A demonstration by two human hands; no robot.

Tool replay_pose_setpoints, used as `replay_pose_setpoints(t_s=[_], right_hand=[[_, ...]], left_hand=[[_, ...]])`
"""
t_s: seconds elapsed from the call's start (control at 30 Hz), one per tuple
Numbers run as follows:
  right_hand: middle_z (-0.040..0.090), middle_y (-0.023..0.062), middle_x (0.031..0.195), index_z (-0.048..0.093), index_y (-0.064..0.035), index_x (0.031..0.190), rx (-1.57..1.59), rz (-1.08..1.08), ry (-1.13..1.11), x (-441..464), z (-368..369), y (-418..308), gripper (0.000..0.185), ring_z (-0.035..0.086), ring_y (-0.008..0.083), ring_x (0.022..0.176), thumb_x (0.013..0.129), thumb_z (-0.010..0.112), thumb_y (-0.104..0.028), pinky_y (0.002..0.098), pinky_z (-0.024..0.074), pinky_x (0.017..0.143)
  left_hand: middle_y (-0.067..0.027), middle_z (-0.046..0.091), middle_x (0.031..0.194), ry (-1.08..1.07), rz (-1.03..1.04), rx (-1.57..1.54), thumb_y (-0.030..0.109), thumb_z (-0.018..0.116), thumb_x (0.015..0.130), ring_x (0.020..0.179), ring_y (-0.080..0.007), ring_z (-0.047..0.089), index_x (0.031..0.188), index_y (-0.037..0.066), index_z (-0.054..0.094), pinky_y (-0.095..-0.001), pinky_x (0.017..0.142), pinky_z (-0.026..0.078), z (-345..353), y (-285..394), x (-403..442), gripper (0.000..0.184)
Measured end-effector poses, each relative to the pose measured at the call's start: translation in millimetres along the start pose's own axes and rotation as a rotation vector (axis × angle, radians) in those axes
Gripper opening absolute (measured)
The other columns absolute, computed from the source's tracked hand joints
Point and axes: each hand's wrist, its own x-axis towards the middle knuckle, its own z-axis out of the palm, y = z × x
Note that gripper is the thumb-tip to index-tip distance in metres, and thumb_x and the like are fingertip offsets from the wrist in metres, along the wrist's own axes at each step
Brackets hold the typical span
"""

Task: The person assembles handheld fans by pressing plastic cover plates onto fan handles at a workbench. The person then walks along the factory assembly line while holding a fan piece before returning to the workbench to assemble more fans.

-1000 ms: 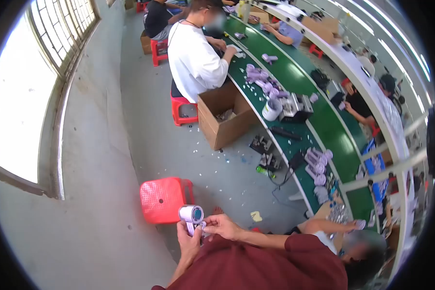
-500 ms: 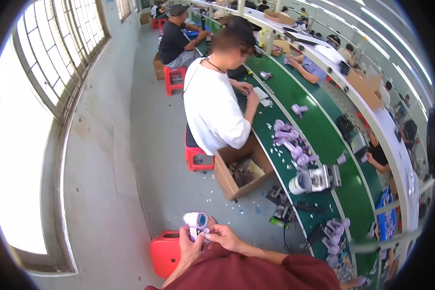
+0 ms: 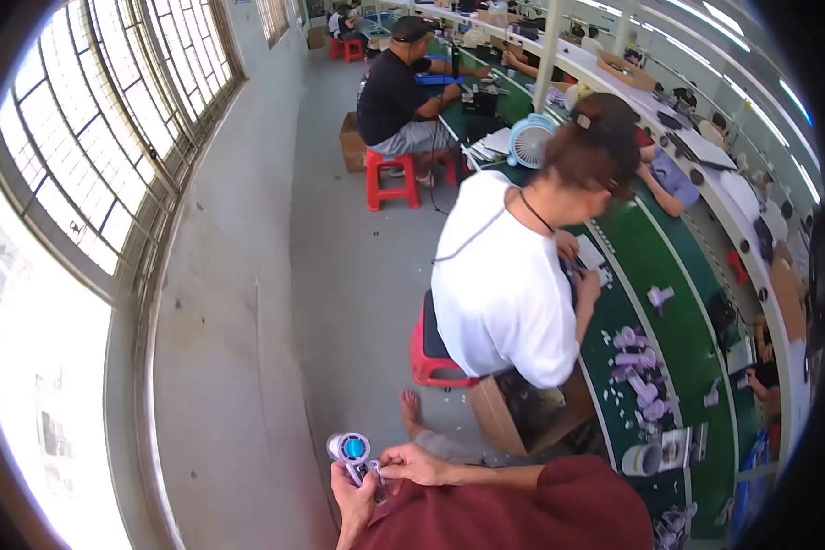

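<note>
A light-purple handheld fan [image 3: 341, 449] is upright in my left hand [image 3: 353, 496], whose fingers wrap round its handle. The round head has a blue centre, and the handle shows a dark opening partway down. My right hand [image 3: 419, 465] meets the handle from the right. Its thumb and fingertips pinch a small pale-purple piece [image 3: 374, 467] against the handle's side; its exact kind is too small to tell. Both hands are just in front of my dark red shirt [image 3: 522, 504].
Ahead, a person in a white shirt [image 3: 509, 284] sits on a red stool [image 3: 424, 353] beside a cardboard box [image 3: 500, 412]. To the right, the green conveyor bench [image 3: 678, 357] carries purple fan bodies [image 3: 642, 376] and a metal fixture [image 3: 676, 449]. A wall [image 3: 220, 367] stands left.
My view has swung left and up, so the bench and seated person appear farther right. The red stool near my hands has left view. Both hands still hold the fan.
</note>
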Motion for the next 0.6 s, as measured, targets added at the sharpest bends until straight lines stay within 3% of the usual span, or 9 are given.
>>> replay_pose_setpoints(t_s=[0.1, 0.2, 0.43, 0.6], right_hand=[[0.067, 0.0078, 0.094, 0.06, 0.0031, 0.108, -0.034, 0.023, 0.001, 75.6, -40.5, -35.4, 0.022, 0.065, 0.0138, 0.08, 0.097, 0.063, -0.015, 0.0284, 0.057, 0.068], [0.066, 0.0073, 0.091, 0.058, 0.0014, 0.104, -0.137, -0.002, 0.009, 145.1, -53.7, -88.0, 0.023, 0.063, 0.0122, 0.079, 0.095, 0.067, -0.018, 0.0261, 0.0549, 0.065], [0.065, 0.0061, 0.102, 0.06, 0.001, 0.11, -0.384, 0.081, -0.155, 294.0, -114.8, -192.1, 0.029, 0.062, 0.0132, 0.093, 0.095, 0.068, -0.022, 0.031, 0.0523, 0.087], [0.065, 0.0105, 0.114, 0.058, 0.002, 0.117, -0.426, 0.038, -0.101, 418.4, -180.8, -224.1, 0.035, 0.063, 0.018, 0.107, 0.094, 0.068, -0.022, 0.0337, 0.0501, 0.095]], left_hand=[[-0.0069, 0.059, 0.095, 0.016, -0.061, -0.083, -0.003, 0.068, 0.078, 0.077, -0.0125, 0.061, 0.114, 0.0, 0.047, -0.0275, 0.066, 0.053, 5.5, 22.5, 83.6, 0.042], [-0.006, 0.057, 0.091, 0.065, -0.059, -0.075, -0.006, 0.064, 0.076, 0.07, -0.0125, 0.06, 0.113, 0.002, 0.046, -0.0267, 0.059, 0.052, 14.9, 100.6, 146.2, 0.042], [-0.0046, 0.054, 0.103, 0.152, -0.051, -0.256, -0.006, 0.064, 0.072, 0.089, -0.0145, 0.059, 0.122, 0.004, 0.045, -0.0299, 0.079, 0.051, 10.2, 125.0, 307.3, 0.054], [-0.0066, 0.056, 0.098, 0.095, -0.019, -0.3, -0.007, 0.063, 0.072, 0.081, -0.0157, 0.061, 0.123, 0.004, 0.044, -0.0307, 0.07, 0.054, 9.8, 146.3, 452.5, 0.055]])
